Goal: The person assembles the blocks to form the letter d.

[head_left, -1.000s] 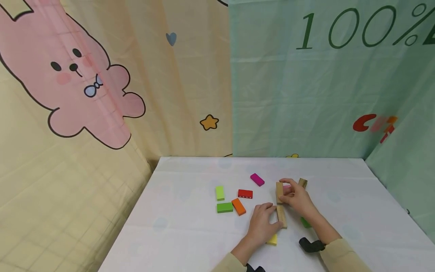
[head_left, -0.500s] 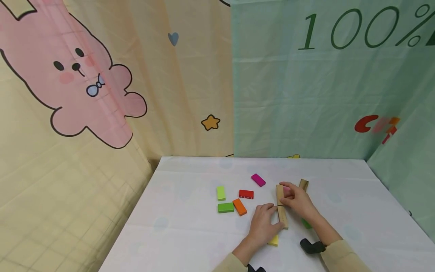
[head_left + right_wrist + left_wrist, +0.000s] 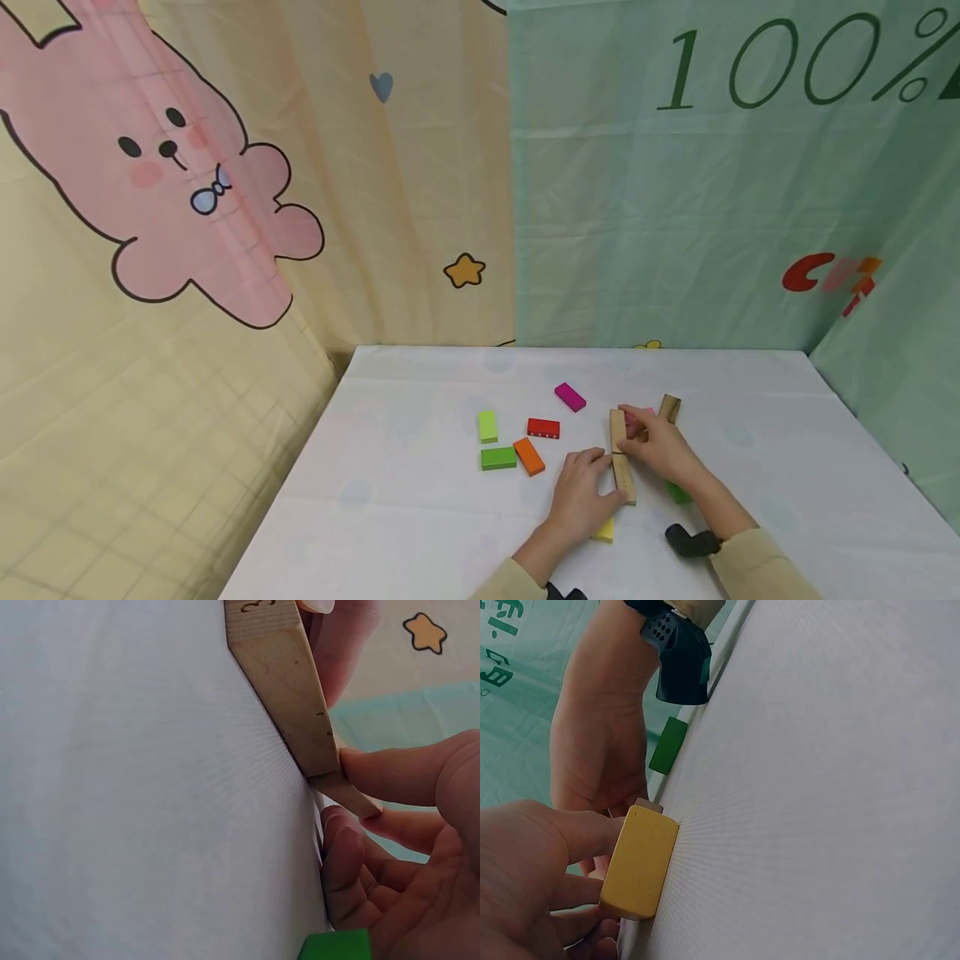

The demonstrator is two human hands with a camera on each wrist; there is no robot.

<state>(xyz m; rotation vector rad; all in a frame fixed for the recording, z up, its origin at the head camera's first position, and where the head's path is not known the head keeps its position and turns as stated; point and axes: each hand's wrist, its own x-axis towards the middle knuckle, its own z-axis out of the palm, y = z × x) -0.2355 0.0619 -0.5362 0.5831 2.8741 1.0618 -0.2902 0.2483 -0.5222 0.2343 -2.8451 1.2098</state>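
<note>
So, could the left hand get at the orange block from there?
Probably yes: in the head view the orange block lies to the left of the left hand, and nothing stands between them. It would likely have to leave the nearer wooden block first.

White table: round its red block, magenta block one o'clock, wooden block four, yellow block five, orange block seven, green block eight, lime block nine

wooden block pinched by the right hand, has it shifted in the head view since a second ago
Yes, slightly: the wooden block now sits a little lower in that view, farther from the table's far edge, toward the person.
</note>
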